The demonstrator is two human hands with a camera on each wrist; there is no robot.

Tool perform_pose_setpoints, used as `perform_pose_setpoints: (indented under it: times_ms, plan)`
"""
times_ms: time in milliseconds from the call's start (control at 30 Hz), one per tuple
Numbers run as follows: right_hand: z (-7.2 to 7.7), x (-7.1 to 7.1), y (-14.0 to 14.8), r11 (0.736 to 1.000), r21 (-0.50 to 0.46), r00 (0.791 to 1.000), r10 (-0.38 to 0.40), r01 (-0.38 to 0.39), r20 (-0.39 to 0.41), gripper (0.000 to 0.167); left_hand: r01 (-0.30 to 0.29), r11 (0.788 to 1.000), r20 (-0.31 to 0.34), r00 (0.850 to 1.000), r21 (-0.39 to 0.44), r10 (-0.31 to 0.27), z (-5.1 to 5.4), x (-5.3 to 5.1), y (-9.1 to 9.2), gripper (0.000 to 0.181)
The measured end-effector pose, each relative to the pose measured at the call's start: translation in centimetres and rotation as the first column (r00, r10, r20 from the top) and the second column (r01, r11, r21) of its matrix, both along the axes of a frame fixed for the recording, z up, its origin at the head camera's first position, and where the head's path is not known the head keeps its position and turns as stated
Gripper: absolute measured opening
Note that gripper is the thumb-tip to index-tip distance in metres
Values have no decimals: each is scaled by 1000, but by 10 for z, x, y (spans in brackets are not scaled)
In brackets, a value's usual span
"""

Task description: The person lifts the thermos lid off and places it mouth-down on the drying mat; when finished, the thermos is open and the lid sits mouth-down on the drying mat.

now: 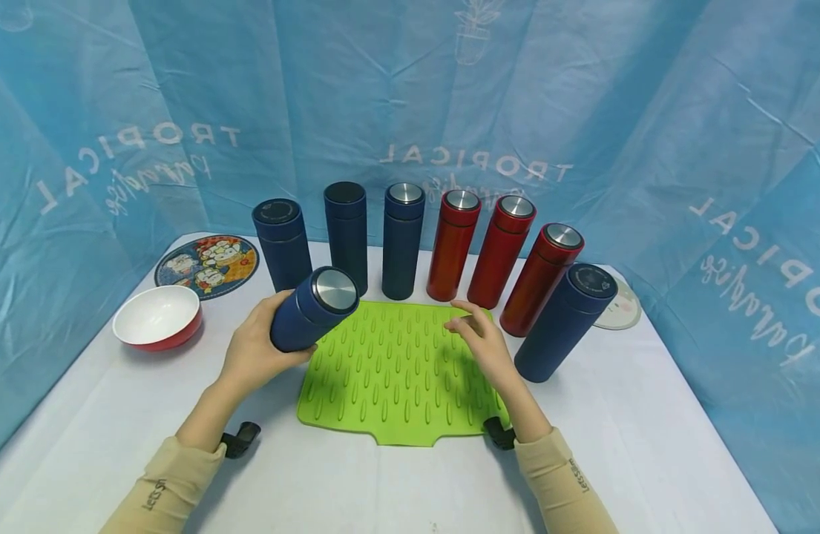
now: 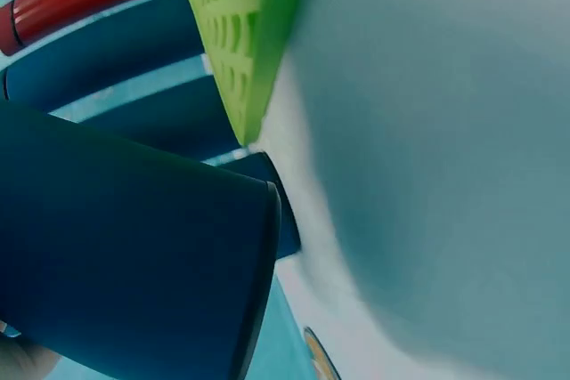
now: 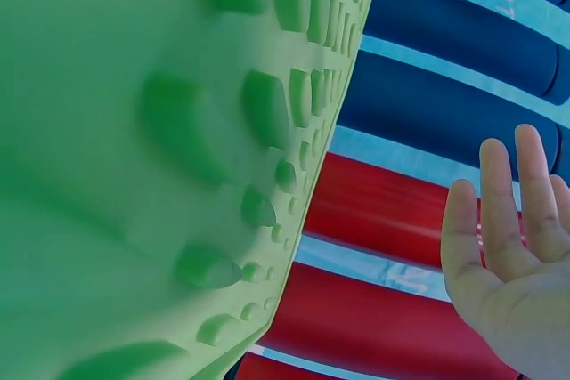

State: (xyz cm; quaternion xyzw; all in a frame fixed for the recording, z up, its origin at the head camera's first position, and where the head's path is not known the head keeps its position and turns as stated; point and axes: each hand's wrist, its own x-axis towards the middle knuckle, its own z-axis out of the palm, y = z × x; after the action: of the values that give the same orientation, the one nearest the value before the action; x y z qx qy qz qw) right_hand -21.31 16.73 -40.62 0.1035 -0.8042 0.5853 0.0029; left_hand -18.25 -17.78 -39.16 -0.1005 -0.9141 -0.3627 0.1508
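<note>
Sleeves (image 1: 172,478), tan, two: nearest my head camera, over front of white worktop (image 1: 356,493). My left hand (image 1: 257,347): fingers curled round silver-topped navy bottle (image 1: 304,319), tilted, raised off worktop, by back left corner of green mat (image 1: 403,432). My right hand (image 1: 484,343): fingers loosely extended, above mat's right side. Upright toward worktop's back edge: three navy bottles (image 1: 346,248), three red bottles (image 1: 493,263). Further navy bottle (image 1: 562,330): beside mat's right edge. Red-and-white bowl (image 1: 157,315): left edge. Patterned round mat (image 1: 209,265): back left corner. Pale disc (image 1: 622,308): back right corner, partly hidden.

mat (image 1: 401,378) on table (image 1: 356,493) | standing bottles (image 1: 453,252) behind and right of mat | bowl (image 1: 157,317) left
</note>
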Motion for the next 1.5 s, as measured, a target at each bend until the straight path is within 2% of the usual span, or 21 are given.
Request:
perform_pose_setpoints:
  times_ms: [133,300,433,533,800,967,1133,1367,1500]
  plan:
    - [1,1,0,1000,-2,1000,3,-3,-8,39,31,998,-61,998,-48,-34,1,-4,6,86]
    - [3,2,1,1000,0,1000,2,-2,-25,43,46,989,-152,986,-143,-68,4,-8,15,85]
    - [3,2,1,1000,-9,1000,-1,1,-30,42,32,972,-190,979,-235,-78,6,-8,23,84]
    - [2,1,1,1000,-18,999,0,0,-33,41,22,949,-205,974,-313,-91,6,-9,28,85]
    - [3,0,1,999,-32,1000,-7,7,-19,37,46,875,-240,953,-482,-182,7,-14,40,88]
    - [4,-1,-1,999,-32,1000,-4,4,-1,38,56,837,-253,940,-545,-228,9,-16,48,86]
    - [8,-1,-4,1000,2,1000,12,-12,16,40,81,809,-250,929,-582,-272,11,-19,58,84]
    - [10,-1,-11,997,32,998,65,-65,18,44,96,778,-220,931,-621,-290,12,-21,70,86]
    - [10,-2,-15,996,74,999,50,-51,22,48,103,757,-199,934,-646,-298,14,-22,77,83]
